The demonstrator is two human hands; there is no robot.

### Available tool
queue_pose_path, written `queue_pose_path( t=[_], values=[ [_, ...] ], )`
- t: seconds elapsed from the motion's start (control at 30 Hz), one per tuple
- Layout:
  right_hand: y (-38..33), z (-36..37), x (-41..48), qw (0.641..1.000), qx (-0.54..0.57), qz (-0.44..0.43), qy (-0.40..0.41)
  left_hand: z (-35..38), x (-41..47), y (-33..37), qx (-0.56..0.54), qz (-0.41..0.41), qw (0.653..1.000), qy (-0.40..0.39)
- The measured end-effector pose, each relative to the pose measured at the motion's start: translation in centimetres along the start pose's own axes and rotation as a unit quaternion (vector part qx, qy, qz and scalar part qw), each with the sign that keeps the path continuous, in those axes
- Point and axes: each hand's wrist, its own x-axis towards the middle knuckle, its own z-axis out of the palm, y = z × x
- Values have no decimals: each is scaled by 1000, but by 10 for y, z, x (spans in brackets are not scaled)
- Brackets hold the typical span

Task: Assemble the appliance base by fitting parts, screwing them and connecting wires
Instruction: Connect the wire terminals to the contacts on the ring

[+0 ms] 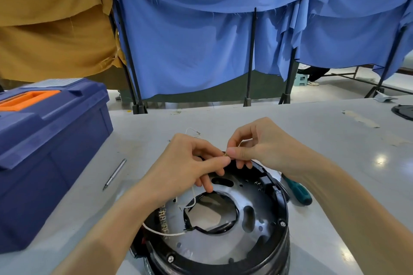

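**Two hands pinching a small wire terminal above a round appliance base**

A head-worn camera looks down at a grey surface (pixel 335 163). Near the bottom centre sits the appliance base (pixel 257 214) — a round black housing with a silver metal plate screwed inside it and a large opening in the middle.

Both hands meet just above the far rim of the base. The left hand (pixel 190 163) presses thumb and forefinger together on a small brass-coloured terminal (pixel 225 154), with its other fingers curled down toward the plate. The right hand (pixel 261 143) pinches the same spot from the other side with thumb and forefinger, and its remaining fingers are loosely bent.

A thin white wire (pixel 161 232) leaves the edge of the central opening and loops across the left side of the plate. Another strand rises toward the left hand, but the fingers hide whether it joins the terminal.

A second white lead (pixel 192 130) with a ring end lies on the surface just beyond the left hand. A green-handled screwdriver (pixel 298 192) lies just right of the base, partly under the right forearm. A slim metal rod (pixel 115 173) lies between the base and a blue toolbox (pixel 44 152) with an orange handle, which stands at the left edge.

Behind the surface, blue cloth (pixel 201 40) and mustard cloth (pixel 44 29) hang over black stands.
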Motion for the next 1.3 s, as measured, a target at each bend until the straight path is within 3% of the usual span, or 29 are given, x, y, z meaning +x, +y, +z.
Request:
queue_pose_path(
  t=[0.13,0.27,0.37,0.8,1.3],
  values=[
    [5,-2,2,1000,-7,4,-8,1,-1,2,9,0,1000,16],
    [19,0,10,997,-20,7,77,11,-6,7,39,8,999,4],
    [36,7,14,994,-25,27,99,25,-9,10,77,10,997,-22],
    [64,17,20,993,69,67,66,56,0,5,122,-19,992,-10],
    [64,17,19,992,80,66,72,59,-4,2,115,-17,993,8]
  ],
)
